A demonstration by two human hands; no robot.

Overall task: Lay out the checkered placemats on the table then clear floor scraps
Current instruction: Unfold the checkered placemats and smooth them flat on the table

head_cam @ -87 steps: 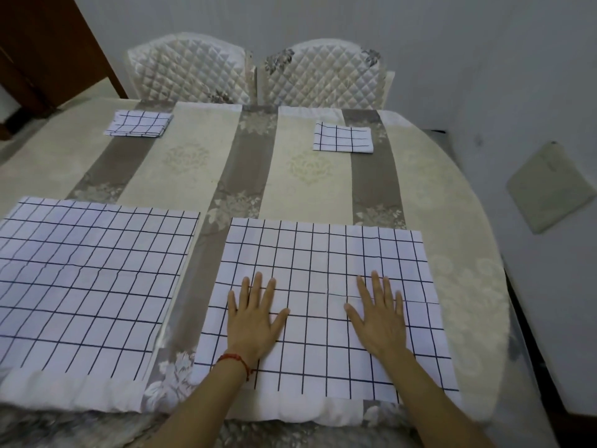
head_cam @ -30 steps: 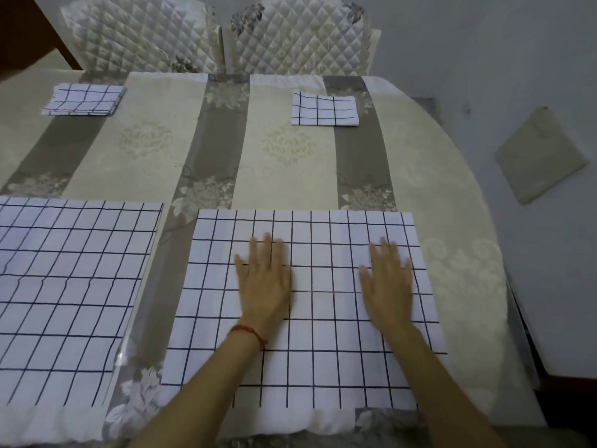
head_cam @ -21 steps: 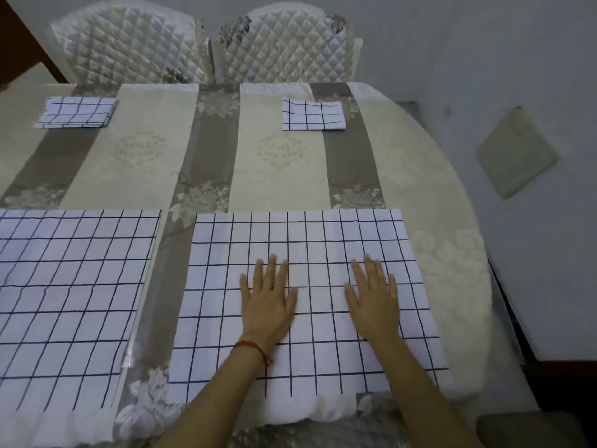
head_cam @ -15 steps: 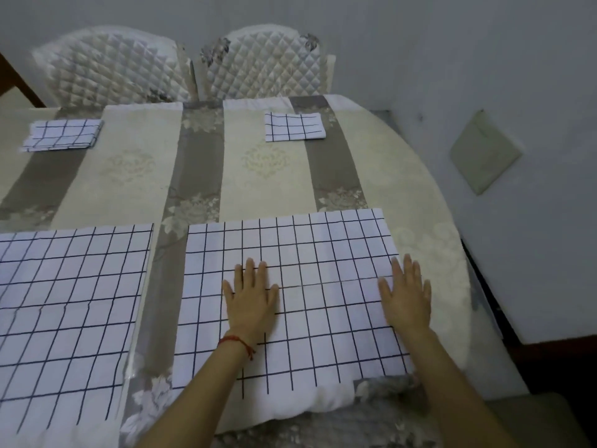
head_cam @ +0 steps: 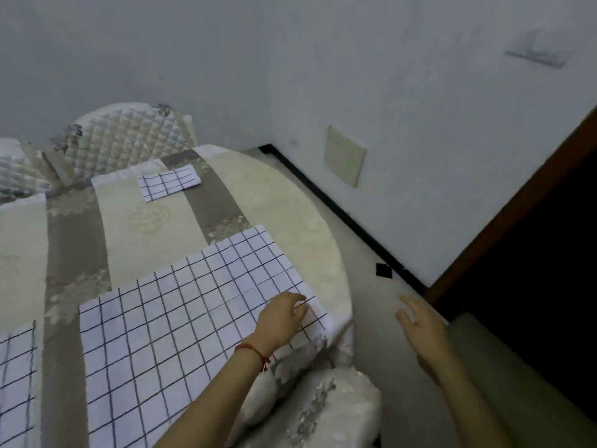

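A large white placemat with a dark grid [head_cam: 181, 315] lies spread flat near the table's front right edge. My left hand [head_cam: 281, 318], a red string at its wrist, rests on the mat's right edge with fingers slightly bent, holding nothing. My right hand [head_cam: 420, 324] hangs in the air past the table's edge, above the floor, fingers relaxed and empty. A second spread mat [head_cam: 16, 383] shows at the left edge. A folded checkered mat [head_cam: 169, 183] lies at the far side. A small black scrap [head_cam: 383, 270] lies on the floor by the wall.
The round table [head_cam: 323, 240] wears a beige and grey striped cloth. A quilted chair [head_cam: 126, 137] stands behind it and another chair back [head_cam: 329, 402] is close below me. A dark doorway [head_cam: 533, 253] opens at right, with a beige cushion [head_cam: 504, 376] near it.
The view has swung right toward the wall and floor. My right hand left the mat and moved out over the floor. My left hand slid to the mat's right edge.
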